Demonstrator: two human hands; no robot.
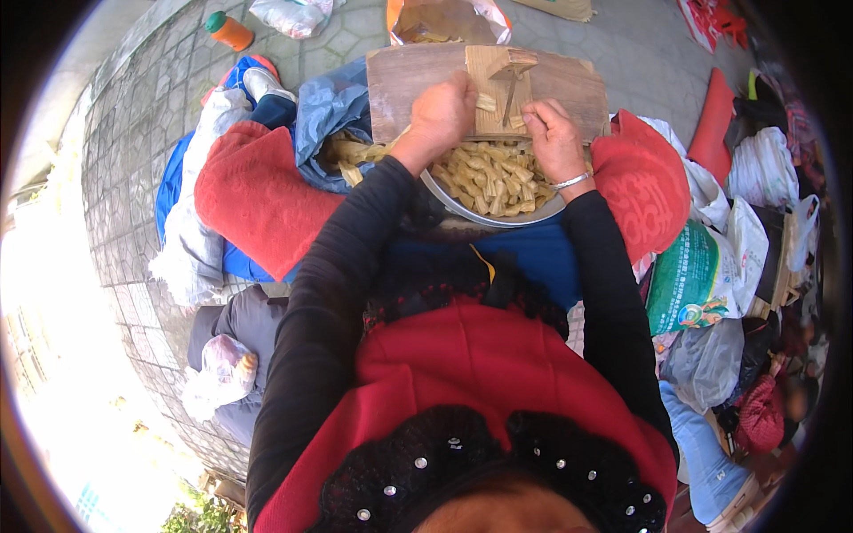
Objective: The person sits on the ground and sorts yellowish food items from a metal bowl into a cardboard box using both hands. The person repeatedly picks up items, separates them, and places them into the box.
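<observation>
A wooden board (416, 80) lies across the far side of a metal pan, with a narrower wood plate and a block (512, 63) fixed to it. From that block a thin metal blade (510, 100) slants down to the plate. My left hand (443, 110) is closed on a pale yellow dried strip (486, 102), whose end sticks out toward the blade. On the blade's other side, the fingertips of my right hand (554, 133) pinch a small yellow piece (518, 122). Many cut pieces (496, 176) fill the pan (460, 212) below my wrists.
A blue plastic bag (330, 100) with more strips stands left of the pan. Beyond the board sits an open orange-and-white bag (500, 20). Red cloths (266, 193) cover both knees. An orange bottle (231, 32) lies far left; sacks (696, 280) and a blue boot (706, 460) crowd the right.
</observation>
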